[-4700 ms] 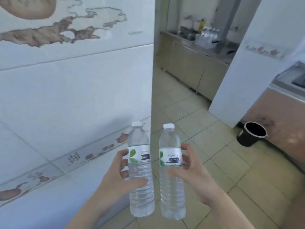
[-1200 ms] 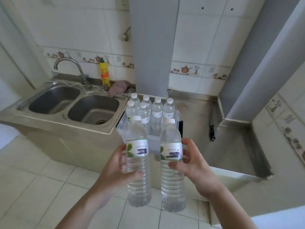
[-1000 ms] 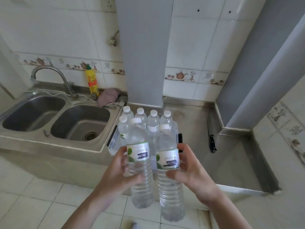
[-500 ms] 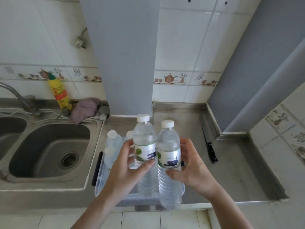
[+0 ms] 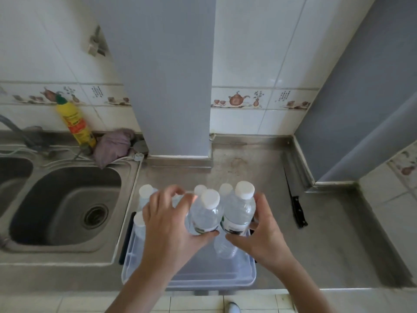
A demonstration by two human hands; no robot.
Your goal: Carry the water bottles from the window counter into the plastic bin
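Water bottles (image 5: 206,213) gripped, one per hands (left (image 5: 168,224), right (image 5: 262,231)), above plastic bin (image 5: 187,282); near half open.

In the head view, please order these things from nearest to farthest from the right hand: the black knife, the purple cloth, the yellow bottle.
From the right hand:
1. The black knife, on the counter just to that hand's right.
2. The purple cloth, far to the left, behind the sink by the wall.
3. The yellow bottle, farther left than the cloth, against the tiles.
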